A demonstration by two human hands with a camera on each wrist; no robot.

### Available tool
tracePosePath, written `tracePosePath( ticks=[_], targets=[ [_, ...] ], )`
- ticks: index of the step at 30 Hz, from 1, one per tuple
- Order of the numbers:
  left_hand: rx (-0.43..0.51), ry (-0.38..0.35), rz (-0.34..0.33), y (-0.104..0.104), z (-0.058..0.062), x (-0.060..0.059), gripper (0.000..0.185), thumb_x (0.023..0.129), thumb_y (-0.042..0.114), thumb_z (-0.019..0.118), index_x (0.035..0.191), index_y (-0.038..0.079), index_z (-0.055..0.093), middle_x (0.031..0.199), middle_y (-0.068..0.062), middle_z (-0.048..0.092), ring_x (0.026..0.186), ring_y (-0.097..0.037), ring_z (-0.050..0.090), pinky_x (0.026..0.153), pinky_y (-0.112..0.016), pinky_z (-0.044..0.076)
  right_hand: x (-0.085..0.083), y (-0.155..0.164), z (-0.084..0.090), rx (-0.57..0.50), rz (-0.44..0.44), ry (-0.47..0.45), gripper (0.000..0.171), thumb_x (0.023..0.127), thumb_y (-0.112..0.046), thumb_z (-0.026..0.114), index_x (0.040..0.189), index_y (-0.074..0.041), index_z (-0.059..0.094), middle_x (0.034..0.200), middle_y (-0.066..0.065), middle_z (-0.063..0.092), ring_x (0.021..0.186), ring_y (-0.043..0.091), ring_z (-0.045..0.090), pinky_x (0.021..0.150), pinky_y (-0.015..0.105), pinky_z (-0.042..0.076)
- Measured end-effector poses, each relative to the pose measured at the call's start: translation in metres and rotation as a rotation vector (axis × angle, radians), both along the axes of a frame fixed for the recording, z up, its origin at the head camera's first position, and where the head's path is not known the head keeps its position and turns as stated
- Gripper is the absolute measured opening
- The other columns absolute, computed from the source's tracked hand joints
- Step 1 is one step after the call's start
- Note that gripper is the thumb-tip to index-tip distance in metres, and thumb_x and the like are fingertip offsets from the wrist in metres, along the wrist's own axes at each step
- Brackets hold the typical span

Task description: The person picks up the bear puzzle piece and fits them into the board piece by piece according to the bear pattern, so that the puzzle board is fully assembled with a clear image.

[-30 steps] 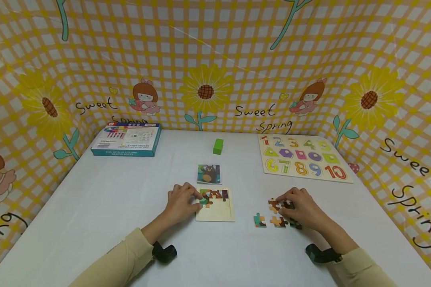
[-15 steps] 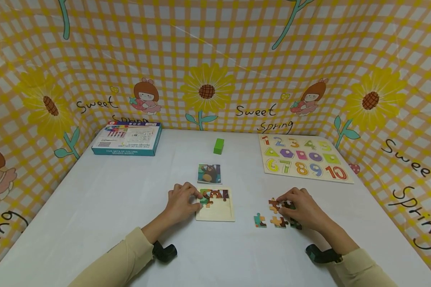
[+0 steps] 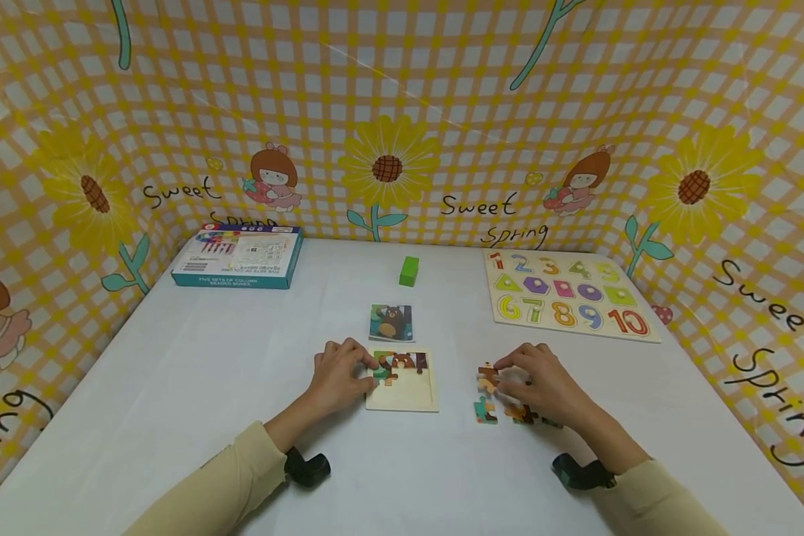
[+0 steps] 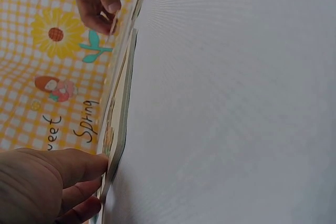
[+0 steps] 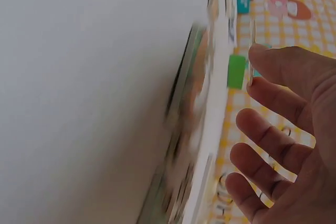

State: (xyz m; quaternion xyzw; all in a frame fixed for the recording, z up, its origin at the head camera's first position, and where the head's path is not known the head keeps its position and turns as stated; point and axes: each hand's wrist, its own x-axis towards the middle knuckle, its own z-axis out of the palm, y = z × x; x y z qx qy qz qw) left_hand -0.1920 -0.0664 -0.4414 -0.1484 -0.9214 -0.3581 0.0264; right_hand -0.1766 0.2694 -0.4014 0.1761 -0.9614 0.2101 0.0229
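Wooden puzzle tray (image 3: 403, 398) at table centre, its top row filled with brown bear pieces, one green piece at the left edge, lower part bare; reference card (image 3: 391, 322) lies just behind it. Left hand (image 3: 338, 372) rests at the tray's left edge, fingers curled on the green piece (image 3: 380, 374). Right hand (image 3: 539, 383), palm down to the right, pinches a brown-orange piece (image 3: 487, 377) raised above the loose pieces (image 3: 485, 412) beside the tray.
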Motion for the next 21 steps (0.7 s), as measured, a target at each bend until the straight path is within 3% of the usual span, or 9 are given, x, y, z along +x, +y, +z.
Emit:
tracePosePath(
  ticks=[8, 21],
  targets=[
    [-0.012, 0.011, 0.005, 0.000, -0.001, -0.001, 0.014, 0.074, 0.018, 0.074, 0.087, 0.017, 0.069, 0.100, 0.000, 0.059, 0.098, -0.025, 0.043, 0.084, -0.048, 0.029, -0.004, -0.038, 0.000, -0.011, 0.021, -0.026, 0.022, 0.079, -0.022, 0.073, 0.100, -0.018, 0.070, 0.102, 0.002, 0.062, 0.098, 0.020, 0.045, 0.079, 0.035, 0.038],
    [0.005, 0.004, 0.004, 0.001, -0.001, 0.000, 0.013, 0.074, 0.018, 0.074, 0.086, 0.017, 0.069, 0.101, 0.000, 0.059, 0.099, -0.024, 0.043, 0.085, -0.049, 0.028, -0.015, -0.090, -0.007, 0.015, 0.103, 0.024, 0.025, 0.075, -0.027, 0.076, 0.098, -0.017, 0.071, 0.097, 0.000, 0.063, 0.092, 0.018, 0.046, 0.079, 0.035, 0.037]
  ],
)
